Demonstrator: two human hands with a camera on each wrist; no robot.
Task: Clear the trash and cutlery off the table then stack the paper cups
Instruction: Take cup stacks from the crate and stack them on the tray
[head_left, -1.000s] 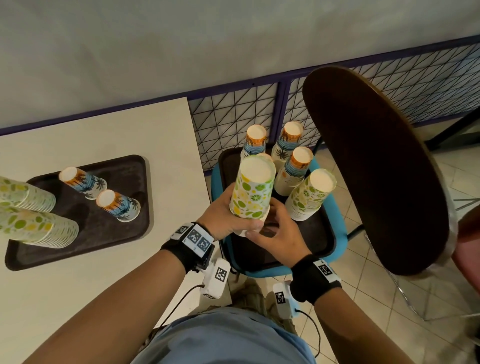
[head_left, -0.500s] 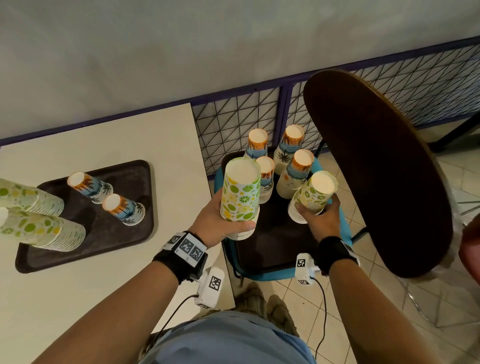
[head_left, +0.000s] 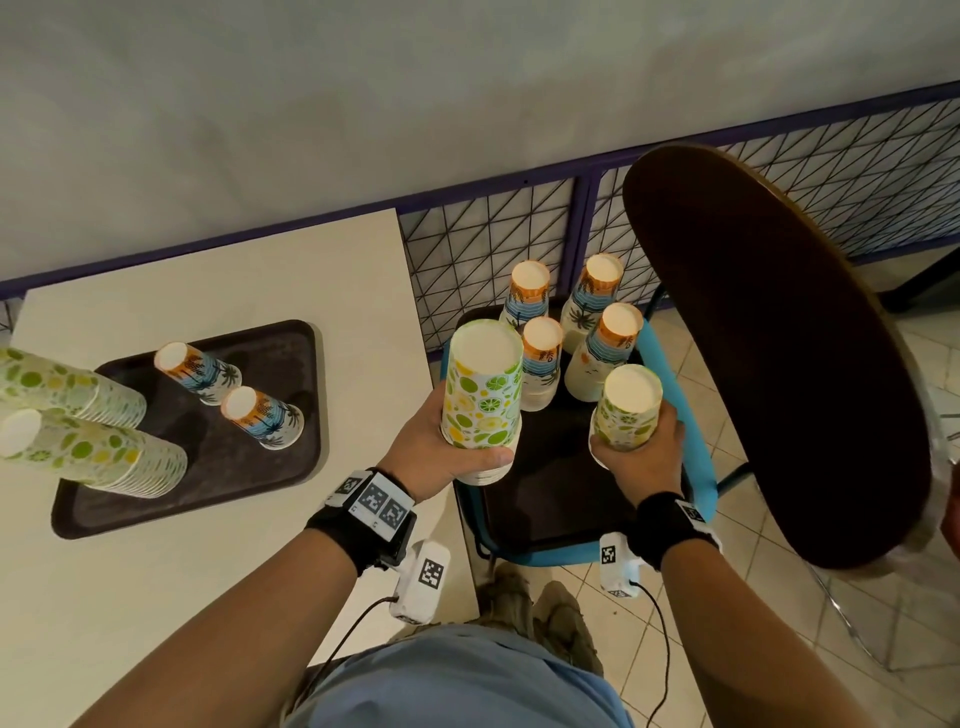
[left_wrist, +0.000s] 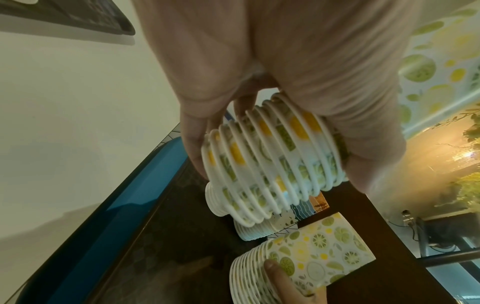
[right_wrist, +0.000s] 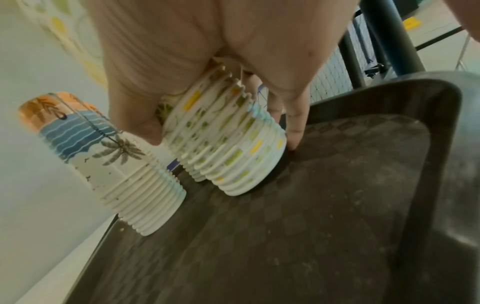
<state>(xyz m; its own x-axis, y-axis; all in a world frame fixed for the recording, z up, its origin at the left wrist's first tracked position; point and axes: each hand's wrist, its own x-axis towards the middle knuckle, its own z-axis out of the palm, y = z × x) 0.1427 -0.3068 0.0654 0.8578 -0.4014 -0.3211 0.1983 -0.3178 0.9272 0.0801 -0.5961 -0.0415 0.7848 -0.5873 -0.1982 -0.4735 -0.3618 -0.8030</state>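
Note:
My left hand (head_left: 441, 457) grips an upside-down stack of lemon-print paper cups (head_left: 480, 400) (left_wrist: 272, 156), held in the air above the dark tray (head_left: 550, 509) on the blue chair. My right hand (head_left: 644, 457) grips a second lemon-print stack (head_left: 626, 410) (right_wrist: 226, 144), tilted with its rims at the tray floor (right_wrist: 311, 205). Several palm-print cup stacks (head_left: 597, 343) (right_wrist: 103, 160) stand on the same tray behind them. On the table, another dark tray (head_left: 218, 467) holds two tall lemon-print stacks (head_left: 83, 447) and two palm-print cups (head_left: 260, 415).
The beige table (head_left: 156, 597) lies to the left. A blue chair (head_left: 696, 467) carries the right-hand tray. A dark round chair back (head_left: 769, 353) rises close on the right. A wire-mesh fence (head_left: 483, 260) runs behind. Tiled floor (head_left: 779, 649) lies below.
My right hand left the stack that my left hand holds and moved right to grip the other lemon-print stack on the chair tray. My left hand carried its stack slightly left.

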